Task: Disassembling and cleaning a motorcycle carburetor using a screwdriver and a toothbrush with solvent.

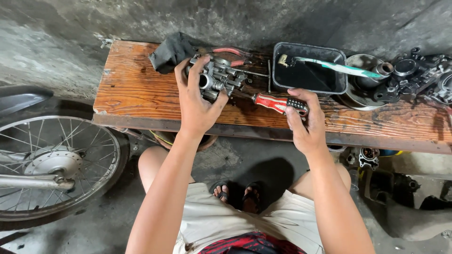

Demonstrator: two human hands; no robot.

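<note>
Your left hand (197,101) grips a grey metal carburettor (217,77), a cluster of ports, screws and a round bore, held on the wooden bench (136,89). Your right hand (305,123) closes around the black end of a red-handled screwdriver (277,103), whose shaft points toward the carburettor. Beyond your right hand sits a black tray (308,70) with a toothbrush (339,67) across it. Your left palm hides the carburettor's near side; the engine parts (419,77) far right are cut off
</note>
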